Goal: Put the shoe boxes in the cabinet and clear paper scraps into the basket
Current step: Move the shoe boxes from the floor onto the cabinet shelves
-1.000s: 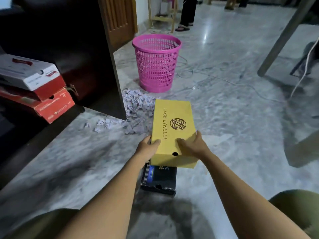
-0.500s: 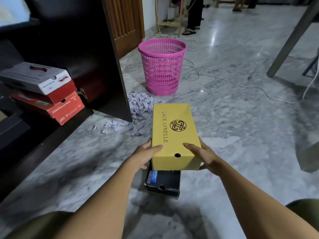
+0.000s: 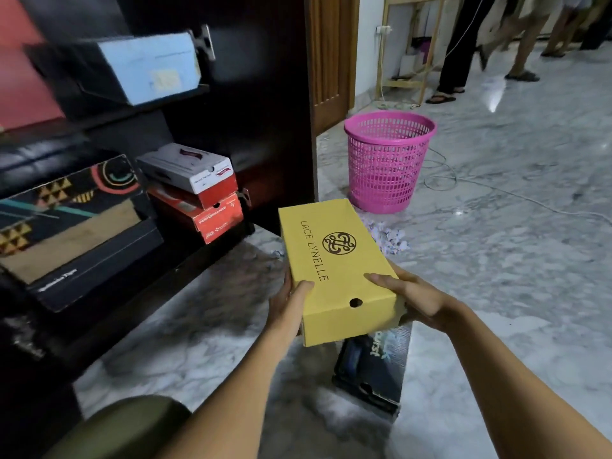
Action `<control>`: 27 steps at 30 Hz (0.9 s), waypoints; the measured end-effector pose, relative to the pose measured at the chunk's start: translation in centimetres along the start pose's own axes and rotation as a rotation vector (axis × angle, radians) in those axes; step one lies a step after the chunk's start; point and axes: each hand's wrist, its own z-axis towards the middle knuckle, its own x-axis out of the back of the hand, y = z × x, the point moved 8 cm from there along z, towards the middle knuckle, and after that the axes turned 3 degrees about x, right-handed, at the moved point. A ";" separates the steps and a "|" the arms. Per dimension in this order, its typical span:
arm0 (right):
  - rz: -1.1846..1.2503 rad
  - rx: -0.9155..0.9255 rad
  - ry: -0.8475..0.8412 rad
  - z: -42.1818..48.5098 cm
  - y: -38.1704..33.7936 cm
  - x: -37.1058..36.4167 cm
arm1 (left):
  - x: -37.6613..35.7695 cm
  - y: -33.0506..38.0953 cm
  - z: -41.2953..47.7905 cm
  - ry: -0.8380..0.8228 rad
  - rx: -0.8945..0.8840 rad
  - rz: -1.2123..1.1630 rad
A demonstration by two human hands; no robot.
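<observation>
Hiding part of black box (image 3: 371, 369), gripped yellow box (image 3: 334, 260)

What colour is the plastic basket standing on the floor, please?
Pink. The basket shows plainly in the head view, which is the only view.

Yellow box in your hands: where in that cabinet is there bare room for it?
The yellow box could perhaps go in the bare gap between the stacked red and white boxes and the cabinet's side panel, or right of the blue box above. Left of the stack is crowded by the big patterned box.
</observation>
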 end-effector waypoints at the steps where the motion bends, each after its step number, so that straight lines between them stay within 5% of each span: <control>1: -0.004 0.016 -0.025 0.4 -0.9 -0.8 | 0.9 0.4 -0.4 0.036 -0.028 -0.048; 12: -0.170 0.304 -0.202 3.8 -15.8 -7.8 | 11.6 9.8 -3.5 0.310 -0.313 -0.328; 27: -0.076 0.790 -0.062 9.2 -38.3 -13.7 | 23.8 32.9 -0.9 0.567 -0.627 -0.413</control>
